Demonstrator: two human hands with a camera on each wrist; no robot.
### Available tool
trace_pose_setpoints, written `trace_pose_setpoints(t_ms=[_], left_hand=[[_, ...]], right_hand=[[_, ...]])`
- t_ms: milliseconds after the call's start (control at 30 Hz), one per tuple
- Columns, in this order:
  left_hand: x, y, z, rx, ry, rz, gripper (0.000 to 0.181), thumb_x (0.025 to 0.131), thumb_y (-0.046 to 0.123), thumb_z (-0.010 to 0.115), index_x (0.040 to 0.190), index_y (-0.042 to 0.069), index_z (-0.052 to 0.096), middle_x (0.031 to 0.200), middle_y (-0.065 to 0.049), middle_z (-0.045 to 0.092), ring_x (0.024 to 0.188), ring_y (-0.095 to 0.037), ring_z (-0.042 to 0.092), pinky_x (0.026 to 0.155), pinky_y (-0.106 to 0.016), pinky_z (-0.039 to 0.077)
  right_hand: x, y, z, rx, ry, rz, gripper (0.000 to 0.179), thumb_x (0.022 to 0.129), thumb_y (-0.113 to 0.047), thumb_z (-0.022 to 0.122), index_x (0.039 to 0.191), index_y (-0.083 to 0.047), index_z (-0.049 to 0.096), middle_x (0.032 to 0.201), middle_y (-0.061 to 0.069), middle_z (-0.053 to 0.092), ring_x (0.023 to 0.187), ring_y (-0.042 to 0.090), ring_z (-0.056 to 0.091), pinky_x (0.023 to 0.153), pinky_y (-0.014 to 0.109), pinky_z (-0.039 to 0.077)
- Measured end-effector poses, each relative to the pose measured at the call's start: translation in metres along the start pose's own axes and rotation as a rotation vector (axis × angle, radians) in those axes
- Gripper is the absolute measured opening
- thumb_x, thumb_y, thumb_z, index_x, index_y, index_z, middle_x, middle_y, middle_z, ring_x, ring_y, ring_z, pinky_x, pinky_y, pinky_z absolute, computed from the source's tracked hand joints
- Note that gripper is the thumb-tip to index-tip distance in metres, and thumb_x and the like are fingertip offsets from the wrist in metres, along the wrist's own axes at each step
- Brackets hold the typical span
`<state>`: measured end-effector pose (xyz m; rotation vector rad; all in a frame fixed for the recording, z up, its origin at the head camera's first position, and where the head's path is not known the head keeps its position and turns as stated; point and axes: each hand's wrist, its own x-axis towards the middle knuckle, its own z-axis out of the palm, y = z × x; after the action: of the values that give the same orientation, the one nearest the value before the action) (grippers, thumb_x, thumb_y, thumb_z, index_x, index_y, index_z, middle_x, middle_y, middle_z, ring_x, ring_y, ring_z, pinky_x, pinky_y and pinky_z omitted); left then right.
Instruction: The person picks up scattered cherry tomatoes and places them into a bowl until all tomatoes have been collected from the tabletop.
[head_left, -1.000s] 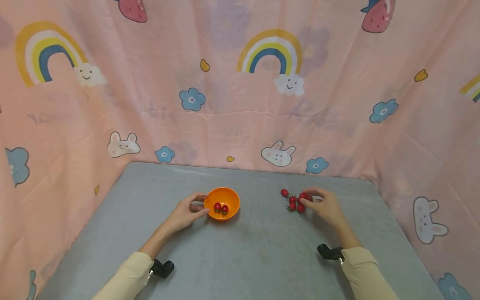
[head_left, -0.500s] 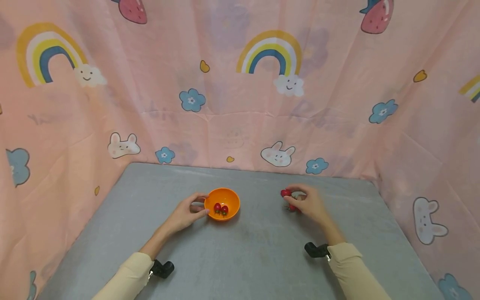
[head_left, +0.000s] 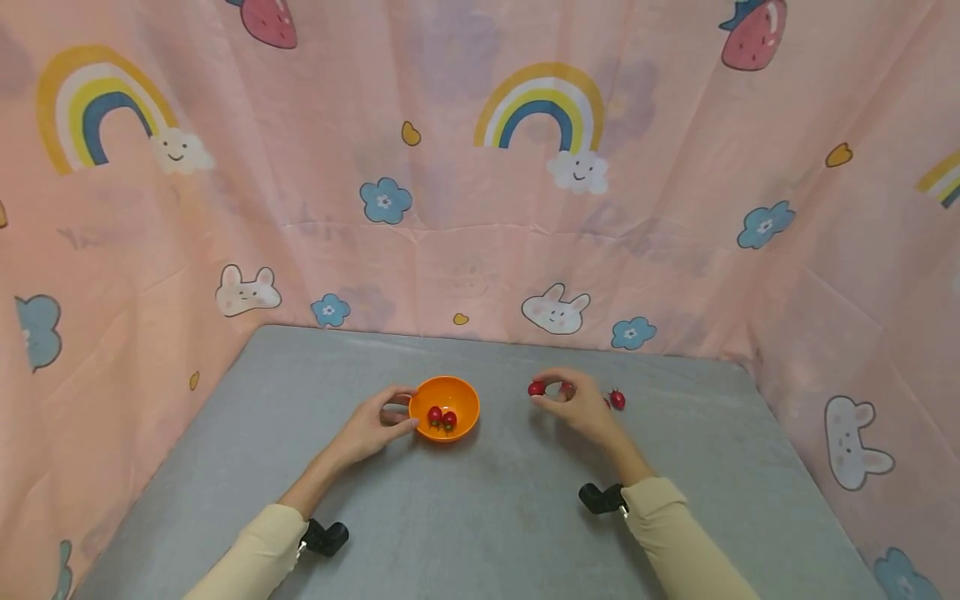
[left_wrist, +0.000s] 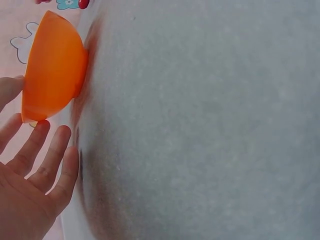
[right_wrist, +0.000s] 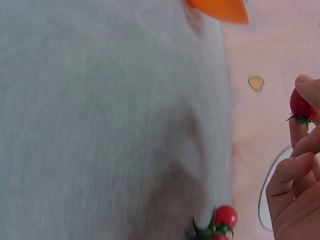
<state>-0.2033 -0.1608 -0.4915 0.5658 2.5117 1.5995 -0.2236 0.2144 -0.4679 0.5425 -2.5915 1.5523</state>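
My left hand (head_left: 373,421) holds the orange bowl (head_left: 467,406) at its left rim, thumb and fingertips against it. In the left wrist view the bowl (left_wrist: 55,60) stands on the table. Two cherry tomatoes (head_left: 442,417) lie inside. To the right of the bowl, my right hand (head_left: 588,410) pinches one cherry tomato (head_left: 536,388) between thumb and fingers, above the table. The right wrist view shows this tomato (right_wrist: 300,105) with its green calyx. Loose cherry tomatoes (head_left: 617,400) lie behind and beside the right hand, which hides some of them.
A grey table (head_left: 480,517) carries everything. Behind it and at the sides hangs a pink curtain (head_left: 450,258) printed with rainbows, rabbits and flowers. A black wrist mount (head_left: 324,538) is on the left sleeve cuff and another mount (head_left: 602,498) on the right.
My right hand has moved left from the tomato pile towards the bowl, and now carries a cherry tomato. The left hand and bowl have stayed in place.
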Motion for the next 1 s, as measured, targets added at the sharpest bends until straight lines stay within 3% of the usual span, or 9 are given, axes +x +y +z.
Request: trace_pose_setpoints(t_ms=[200,533,1000], left_hand=[[0.001,0.000,0.001,0.000,-0.003,-0.004,0.048,0.096,0.014,0.074,0.139,0.004,0.056,0.129,-0.022,0.061,0.103,-0.033,0.069,0.091,-0.049,0.054],[0.001,0.000,0.000,0.002,-0.001,-0.009,0.049,0.095,0.014,0.075,0.139,0.004,0.056,0.128,-0.022,0.061,0.103,-0.034,0.068,0.091,-0.050,0.053],[0.001,0.002,-0.001,0.001,-0.006,-0.016,0.050,0.095,0.015,0.075,0.140,0.004,0.055,0.129,-0.022,0.061,0.103,-0.033,0.068,0.091,-0.049,0.054]], right_hand=[[0.006,-0.006,0.016,0.043,-0.045,0.039,0.032,0.089,-0.010,0.081,0.117,-0.002,0.070,0.107,0.010,0.067,0.052,0.015,0.041,0.047,0.023,0.035],[0.014,-0.015,0.032,0.057,-0.085,0.061,0.032,0.090,-0.012,0.081,0.118,-0.002,0.071,0.109,0.007,0.067,0.052,0.018,0.040,0.049,0.024,0.036],[0.024,-0.023,0.055,0.053,-0.156,-0.014,0.031,0.089,-0.011,0.081,0.116,0.000,0.071,0.107,0.005,0.068,0.049,0.014,0.039,0.046,0.023,0.033]])
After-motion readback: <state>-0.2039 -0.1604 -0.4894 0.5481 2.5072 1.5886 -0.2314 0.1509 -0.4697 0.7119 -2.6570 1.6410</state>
